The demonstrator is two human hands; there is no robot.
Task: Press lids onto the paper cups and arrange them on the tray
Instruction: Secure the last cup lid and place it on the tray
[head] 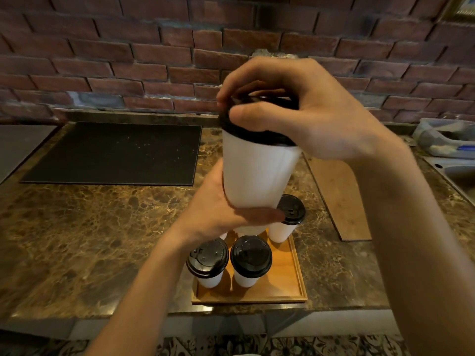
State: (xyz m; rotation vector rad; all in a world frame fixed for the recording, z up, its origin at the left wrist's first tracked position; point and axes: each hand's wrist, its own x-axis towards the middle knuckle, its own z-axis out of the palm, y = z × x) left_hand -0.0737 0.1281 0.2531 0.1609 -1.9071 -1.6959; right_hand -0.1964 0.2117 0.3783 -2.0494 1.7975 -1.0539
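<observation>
Head view. The left hand (226, 209) wraps the lower wall of a smooth white paper cup (257, 170), held above the wooden tray (295, 278) at 6 o'clock. The right hand (308, 116) curls over its glossy black lid (259, 138), thumb on the rim. Advised: press evenly round the rim and brace lightly, as the thin tapered wall probably dents. Three lidded cups (250, 260) stand at the tray's 7, 6 and 1 o'clock.

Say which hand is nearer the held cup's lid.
Right. The right hand grips the lid from above; the left hand holds the cup near its base, below the lid.
</observation>
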